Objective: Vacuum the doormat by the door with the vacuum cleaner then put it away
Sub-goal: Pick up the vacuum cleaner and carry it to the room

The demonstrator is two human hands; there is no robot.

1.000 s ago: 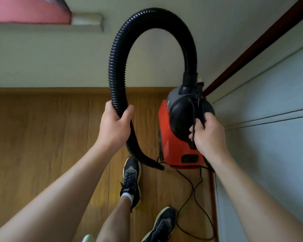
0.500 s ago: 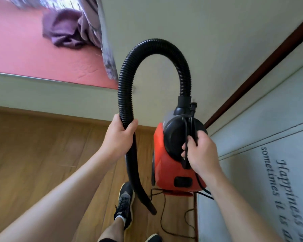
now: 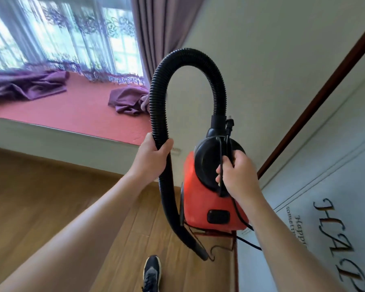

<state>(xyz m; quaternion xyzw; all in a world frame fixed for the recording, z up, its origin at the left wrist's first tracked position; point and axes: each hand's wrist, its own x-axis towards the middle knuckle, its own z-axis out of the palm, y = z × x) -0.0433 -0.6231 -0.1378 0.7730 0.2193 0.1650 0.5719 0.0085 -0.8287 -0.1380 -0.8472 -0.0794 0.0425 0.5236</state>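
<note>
I hold a small red and black vacuum cleaner [image 3: 200,205] up off the floor in front of me. My right hand [image 3: 237,177] grips its black top handle together with the power cord [image 3: 238,216]; the plug sticks up beside the hose socket. My left hand [image 3: 151,158] is closed around the black ribbed hose [image 3: 190,57], which arches up from the body and hangs down to a nozzle end [image 3: 200,252] near the floor. The cord trails down behind the body. No doormat shows in this view.
Wooden floor [image 3: 40,199] lies below, with my shoe [image 3: 151,275] on it. A raised red window seat [image 3: 72,110] with purple curtains [image 3: 126,102] stands at the back left. At the right is a pale panel [image 3: 325,186] with lettering and a dark wood trim [image 3: 316,98].
The view has tilted upward, bringing the window seat and window into sight. The vacuum stays held in both hands with the same grips and appears lifted higher off the floor.
</note>
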